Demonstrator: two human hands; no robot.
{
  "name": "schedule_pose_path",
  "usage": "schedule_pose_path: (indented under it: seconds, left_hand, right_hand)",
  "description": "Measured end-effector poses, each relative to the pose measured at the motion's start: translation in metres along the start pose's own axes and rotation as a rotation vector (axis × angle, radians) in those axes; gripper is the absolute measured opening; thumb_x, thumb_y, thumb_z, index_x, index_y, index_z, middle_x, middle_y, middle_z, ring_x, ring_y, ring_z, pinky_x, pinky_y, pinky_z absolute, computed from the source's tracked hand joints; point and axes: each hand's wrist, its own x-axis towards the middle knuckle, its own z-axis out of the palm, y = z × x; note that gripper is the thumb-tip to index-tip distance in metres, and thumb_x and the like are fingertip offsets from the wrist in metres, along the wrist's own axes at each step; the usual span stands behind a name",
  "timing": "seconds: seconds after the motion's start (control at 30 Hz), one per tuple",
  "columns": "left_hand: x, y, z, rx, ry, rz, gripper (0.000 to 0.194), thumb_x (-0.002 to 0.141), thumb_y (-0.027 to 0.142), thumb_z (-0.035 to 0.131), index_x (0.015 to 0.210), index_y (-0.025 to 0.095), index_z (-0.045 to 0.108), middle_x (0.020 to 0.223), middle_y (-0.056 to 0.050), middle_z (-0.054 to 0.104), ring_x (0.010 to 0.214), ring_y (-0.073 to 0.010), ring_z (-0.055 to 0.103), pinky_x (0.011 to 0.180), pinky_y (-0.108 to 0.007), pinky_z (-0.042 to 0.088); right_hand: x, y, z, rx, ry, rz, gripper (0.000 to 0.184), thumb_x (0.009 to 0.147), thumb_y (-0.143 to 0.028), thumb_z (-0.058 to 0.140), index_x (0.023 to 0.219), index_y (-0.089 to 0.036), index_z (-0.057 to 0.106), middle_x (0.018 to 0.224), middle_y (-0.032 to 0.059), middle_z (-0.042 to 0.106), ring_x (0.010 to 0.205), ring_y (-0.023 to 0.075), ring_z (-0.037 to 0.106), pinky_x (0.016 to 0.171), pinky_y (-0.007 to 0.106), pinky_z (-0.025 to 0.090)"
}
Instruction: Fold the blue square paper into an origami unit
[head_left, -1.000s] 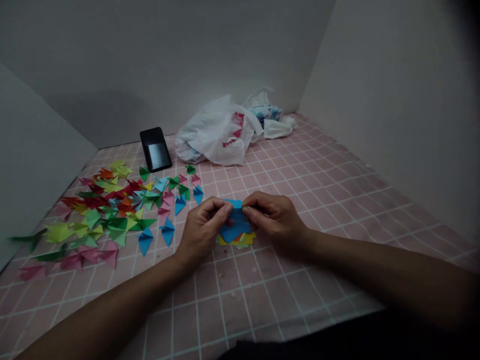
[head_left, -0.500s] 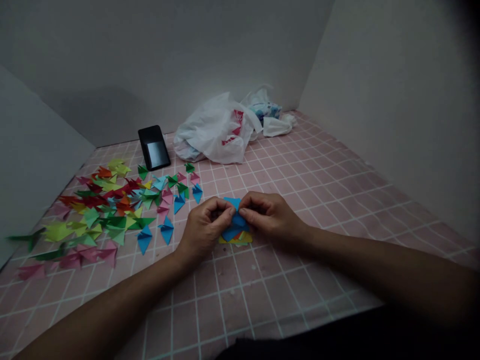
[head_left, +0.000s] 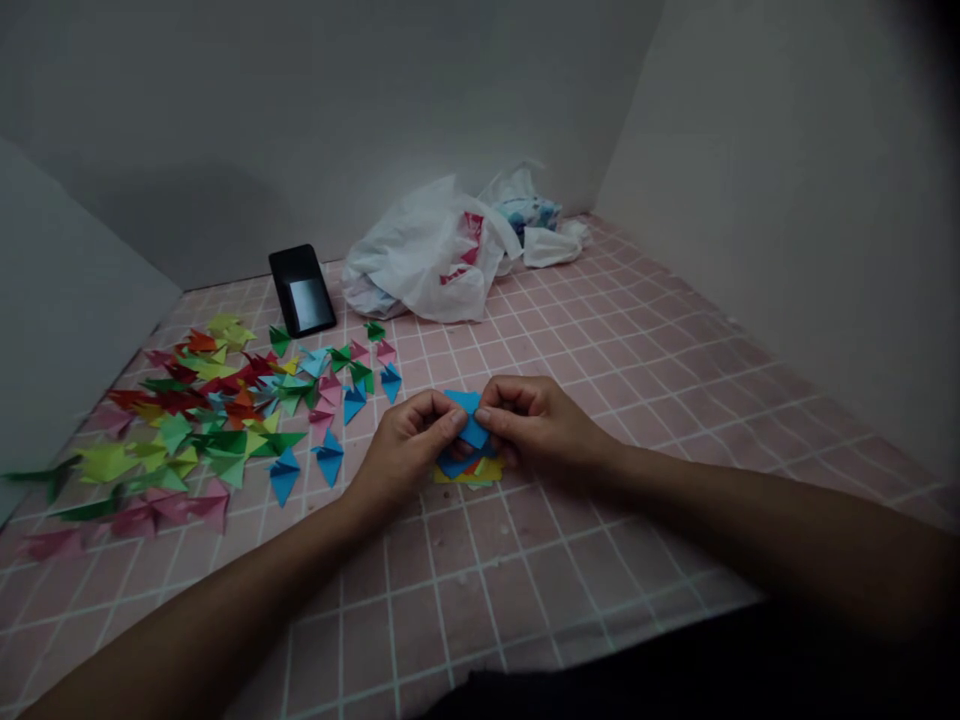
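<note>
Pinching blue folded paper point(head_left: 466, 402) over coloured sheets point(head_left: 491, 468), in from table's point(head_left: 480, 610) front edge. Gripping opposite sides in closed thumb-finger pinches with left hand point(head_left: 409, 440) and right hand point(head_left: 544, 425), likely for fold control. Spread toward left edge, probably for working room: origami cranes point(head_left: 221, 442).

Paper birds point(head_left: 225, 444) before phone point(head_left: 301, 290), left of paper stack point(head_left: 489, 470)
</note>
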Motion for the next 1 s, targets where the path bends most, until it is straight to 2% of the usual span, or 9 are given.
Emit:
schedule_pose_path:
  seconds: [0.1, 0.2, 0.33, 0.43, 0.53, 0.6, 0.7, 0.87, 1.0]
  left_hand:
    - [0.000, -0.002, -0.001, 0.003, 0.000, 0.036, 0.026, 0.085, 0.039, 0.075, 0.079, 0.016, 0.064, 0.065, 0.001, 0.067, 0.059, -0.0110, 0.061, 0.060, -0.022, 0.051]
    - [0.001, -0.005, -0.003, -0.015, 0.028, 0.137, 0.020, 0.087, 0.035, 0.075, 0.094, 0.019, 0.065, 0.074, 0.002, 0.068, 0.065, -0.0106, 0.063, 0.062, -0.021, 0.051]
    - [0.003, -0.009, -0.004, -0.012, -0.025, 0.260, 0.034, 0.080, 0.027, 0.082, 0.109, 0.023, 0.064, 0.095, 0.000, 0.071, 0.082, -0.0131, 0.069, 0.074, -0.024, 0.055]
    - [0.002, -0.012, -0.006, 0.131, -0.058, 0.337, 0.031, 0.080, 0.023, 0.082, 0.107, 0.023, 0.066, 0.095, -0.001, 0.071, 0.086, -0.0153, 0.070, 0.078, -0.026, 0.055]
    - [0.002, -0.011, -0.008, 0.322, 0.006, 0.465, 0.015, 0.085, 0.021, 0.077, 0.098, 0.022, 0.070, 0.093, -0.002, 0.070, 0.085, -0.0151, 0.067, 0.079, -0.027, 0.053]
    - [0.001, -0.009, -0.008, 0.389, 0.033, 0.499, 0.004, 0.087, 0.021, 0.074, 0.090, 0.021, 0.071, 0.090, -0.003, 0.070, 0.083, -0.0155, 0.066, 0.078, -0.028, 0.051]
    - [0.001, -0.006, -0.006, 0.348, 0.070, 0.449, 0.007, 0.089, 0.024, 0.072, 0.083, 0.020, 0.070, 0.085, -0.003, 0.070, 0.079, -0.0151, 0.064, 0.073, -0.027, 0.050]
    - [0.001, -0.005, -0.003, 0.122, 0.106, 0.294, 0.013, 0.084, 0.029, 0.075, 0.083, 0.019, 0.068, 0.077, 0.000, 0.068, 0.072, -0.0127, 0.062, 0.067, -0.023, 0.050]
    - [0.001, -0.008, -0.002, 0.053, 0.145, 0.224, 0.016, 0.081, 0.030, 0.077, 0.081, 0.018, 0.067, 0.074, 0.001, 0.068, 0.068, -0.0112, 0.062, 0.065, -0.022, 0.050]
  right_hand:
    - [0.002, 0.001, 0.000, 0.040, -0.025, 0.056, 0.027, 0.079, -0.038, 0.075, 0.071, -0.018, 0.058, 0.055, -0.0048, 0.057, 0.043, 0.0071, 0.050, 0.043, 0.019, 0.039]
    - [0.004, 0.002, -0.001, 0.083, -0.013, 0.063, 0.027, 0.077, -0.037, 0.075, 0.070, -0.018, 0.058, 0.053, -0.0053, 0.058, 0.040, 0.0062, 0.049, 0.040, 0.018, 0.038]
    - [0.004, 0.001, -0.001, 0.164, 0.066, 0.041, 0.027, 0.078, -0.037, 0.074, 0.069, -0.018, 0.058, 0.054, -0.0052, 0.059, 0.039, 0.0056, 0.050, 0.040, 0.018, 0.038]
    - [0.003, 0.002, 0.000, 0.202, 0.079, 0.037, 0.026, 0.078, -0.036, 0.074, 0.069, -0.017, 0.059, 0.054, -0.0049, 0.060, 0.039, 0.0054, 0.050, 0.040, 0.017, 0.038]
    - [0.002, 0.002, 0.001, 0.225, 0.064, 0.041, 0.026, 0.078, -0.036, 0.075, 0.070, -0.017, 0.060, 0.055, -0.0047, 0.061, 0.040, 0.0054, 0.051, 0.041, 0.017, 0.039]
    - [0.001, 0.002, 0.002, 0.239, 0.057, 0.046, 0.026, 0.078, -0.035, 0.076, 0.070, -0.016, 0.060, 0.055, -0.0045, 0.061, 0.039, 0.0053, 0.051, 0.041, 0.017, 0.039]
    - [0.001, 0.002, 0.003, 0.254, 0.045, 0.064, 0.025, 0.077, -0.034, 0.076, 0.070, -0.016, 0.061, 0.055, -0.0043, 0.061, 0.039, 0.0054, 0.051, 0.042, 0.018, 0.039]
    - [0.003, 0.003, 0.003, 0.265, 0.021, 0.060, 0.023, 0.076, -0.032, 0.077, 0.071, -0.017, 0.060, 0.056, -0.0039, 0.063, 0.040, 0.0057, 0.052, 0.043, 0.018, 0.040]
    - [0.003, 0.004, 0.003, 0.246, 0.017, 0.055, 0.022, 0.076, -0.030, 0.077, 0.071, -0.017, 0.059, 0.054, -0.0045, 0.062, 0.039, 0.0061, 0.051, 0.042, 0.018, 0.040]
